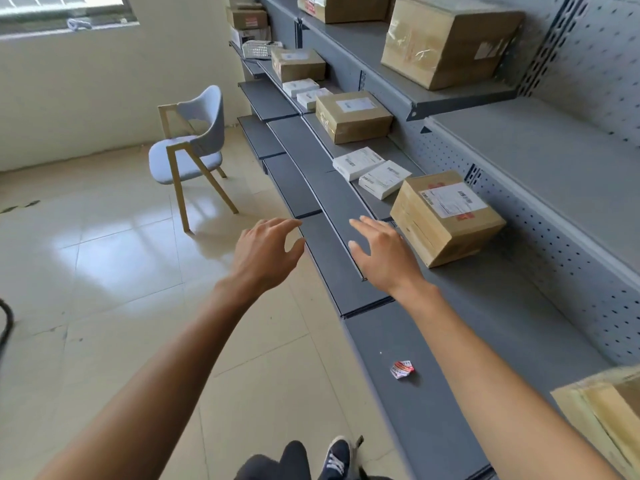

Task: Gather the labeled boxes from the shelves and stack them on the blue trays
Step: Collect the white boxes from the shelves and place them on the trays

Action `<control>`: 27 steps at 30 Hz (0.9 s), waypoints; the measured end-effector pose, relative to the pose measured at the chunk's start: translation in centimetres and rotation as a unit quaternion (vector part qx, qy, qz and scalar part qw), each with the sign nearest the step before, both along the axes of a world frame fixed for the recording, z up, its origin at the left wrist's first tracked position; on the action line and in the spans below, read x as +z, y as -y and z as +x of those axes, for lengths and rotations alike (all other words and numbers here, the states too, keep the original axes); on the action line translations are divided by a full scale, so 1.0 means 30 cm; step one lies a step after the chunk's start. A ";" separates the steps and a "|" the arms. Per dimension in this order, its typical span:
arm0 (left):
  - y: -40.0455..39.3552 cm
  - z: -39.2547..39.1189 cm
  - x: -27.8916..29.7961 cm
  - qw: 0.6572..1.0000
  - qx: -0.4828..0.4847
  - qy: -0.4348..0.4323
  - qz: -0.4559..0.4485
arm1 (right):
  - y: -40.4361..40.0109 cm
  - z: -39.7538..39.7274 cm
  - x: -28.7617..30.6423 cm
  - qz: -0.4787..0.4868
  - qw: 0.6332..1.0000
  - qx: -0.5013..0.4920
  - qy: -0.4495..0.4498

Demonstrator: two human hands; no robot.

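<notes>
Both hands, left hand [266,251] and right hand [381,254], are spread and hold nothing; they should take the nearest labeled box [446,216] by its two sides.

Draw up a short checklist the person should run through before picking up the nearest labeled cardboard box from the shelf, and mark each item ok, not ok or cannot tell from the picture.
1. Both hands free: ok. The left hand and right hand are spread open and hold nothing.
2. Target in front of the hands: ok. The nearest labeled box sits just beyond the right hand, untouched.
3. Label present: ok. A white label shows on its top.
4. Nothing stacked on it: ok. Its top is bare; the white packets lie beside it.
5. Blue trays ready: cannot tell. None are in view.
6. Box weight: cannot tell.
</notes>
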State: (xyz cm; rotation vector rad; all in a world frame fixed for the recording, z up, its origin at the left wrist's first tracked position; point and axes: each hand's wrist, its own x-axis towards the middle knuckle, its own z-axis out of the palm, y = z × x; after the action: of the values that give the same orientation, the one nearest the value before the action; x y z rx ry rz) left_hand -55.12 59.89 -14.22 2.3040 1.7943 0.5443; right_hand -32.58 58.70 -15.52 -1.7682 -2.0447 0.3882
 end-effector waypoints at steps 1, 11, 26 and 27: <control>-0.036 -0.004 -0.005 1.000 0.000 0.001 -0.002 | -0.034 -0.001 -0.006 -0.001 1.000 -0.001 -0.003; -0.479 -0.095 -0.077 0.999 -0.029 0.004 -0.022 | -0.412 -0.106 -0.084 -0.033 0.999 -0.036 -0.001; -1.060 -0.166 -0.140 0.984 -0.169 -0.004 -0.056 | -0.782 -0.221 -0.142 -0.063 0.979 -0.192 -0.011; -1.087 -0.157 -0.157 0.983 -0.174 -0.004 -0.061 | -0.797 -0.211 -0.156 -0.067 0.977 -0.201 -0.007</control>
State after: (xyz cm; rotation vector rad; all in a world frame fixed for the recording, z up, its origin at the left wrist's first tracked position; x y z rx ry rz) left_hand -59.84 92.52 -18.94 2.4550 1.3392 0.3569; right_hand -38.90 82.61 -20.21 -2.1915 -1.6240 0.4187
